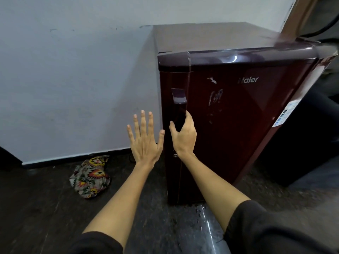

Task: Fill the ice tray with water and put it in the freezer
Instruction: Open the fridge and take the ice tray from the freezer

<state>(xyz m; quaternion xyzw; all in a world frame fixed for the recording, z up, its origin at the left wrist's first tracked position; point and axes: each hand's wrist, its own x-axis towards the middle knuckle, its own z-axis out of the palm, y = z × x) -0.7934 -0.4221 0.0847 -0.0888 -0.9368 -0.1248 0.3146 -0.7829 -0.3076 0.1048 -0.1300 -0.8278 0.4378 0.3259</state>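
A dark red single-door fridge [238, 110] stands against the white wall with its door closed. A vertical door handle [179, 107] runs down the door's left edge. My right hand [183, 136] is wrapped around the lower part of this handle, thumb on the left and fingers on the right. My left hand [145, 138] is held flat just left of the fridge, fingers spread, holding nothing. No ice tray is in view.
A patterned cloth bundle [90, 177] lies on the dark floor at the foot of the wall, left of the fridge. A wet, shiny streak [209, 222] marks the floor in front of the fridge. Dark furniture [310, 143] stands at the right.
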